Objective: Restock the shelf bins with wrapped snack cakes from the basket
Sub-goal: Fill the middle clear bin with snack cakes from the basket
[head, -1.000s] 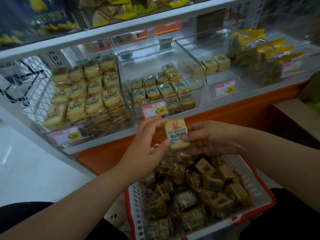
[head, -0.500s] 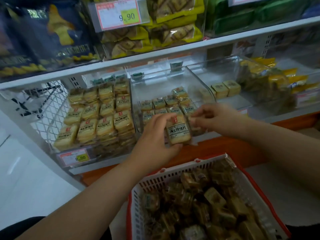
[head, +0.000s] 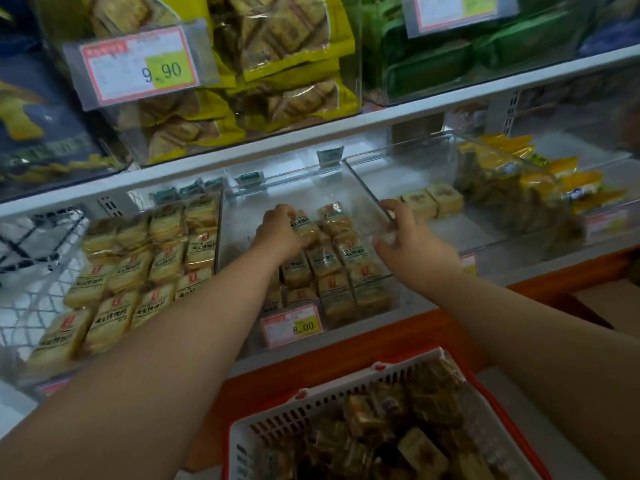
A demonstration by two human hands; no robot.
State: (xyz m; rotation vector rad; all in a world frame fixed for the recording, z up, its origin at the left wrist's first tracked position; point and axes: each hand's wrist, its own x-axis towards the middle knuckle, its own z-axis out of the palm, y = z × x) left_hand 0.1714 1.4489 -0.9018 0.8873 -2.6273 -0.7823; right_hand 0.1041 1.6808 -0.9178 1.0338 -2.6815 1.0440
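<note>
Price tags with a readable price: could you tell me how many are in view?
2: the 9.90 tag on the upper shelf bin, and the 8.00 tag on the middle bin. Other tags are blurred or cut off.

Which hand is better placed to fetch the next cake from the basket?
Probably the right hand: it rests on the bin's edge holding nothing clear, while the left hand grips a cake inside. The basket lies below.

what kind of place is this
Most likely a small grocery or snack shop: a price tag reading 9.90 hangs on the upper shelf, clear plastic bins hold wrapped snack cakes, and a red-rimmed white basket waits below.
</note>
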